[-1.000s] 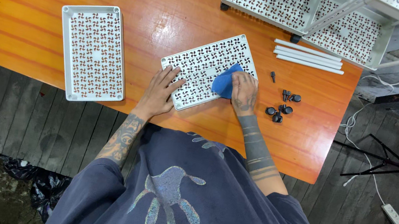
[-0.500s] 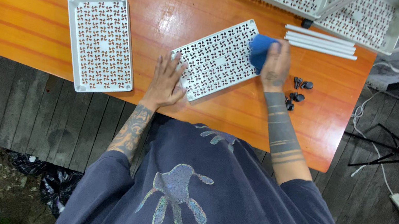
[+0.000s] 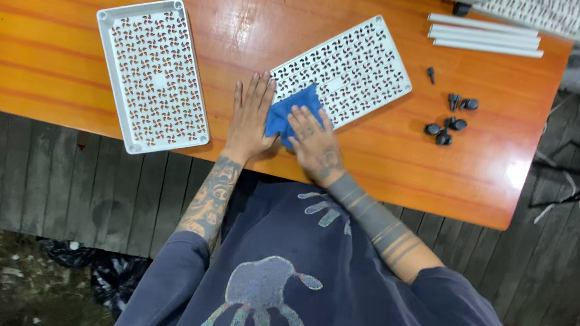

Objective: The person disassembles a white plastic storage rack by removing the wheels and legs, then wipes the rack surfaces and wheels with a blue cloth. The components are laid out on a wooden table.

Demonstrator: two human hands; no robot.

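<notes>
So the right hand point(image 3: 316, 146) is pressed flat on a blue cloth point(image 3: 291, 112), fingers spread over it rather than pinching it, at the near corner of a white perforated tray point(image 3: 352, 70) lying tilted on the orange wooden table point(image 3: 56, 54). Left hand point(image 3: 250, 116) is flat on the table with fingers together, holding nothing, just touching the cloth's left edge. Another white perforated tray point(image 3: 153, 74) sits well off to the left. Small black plastic feet point(image 3: 448, 121) and white tubes point(image 3: 483, 36) lie on the right.
</notes>
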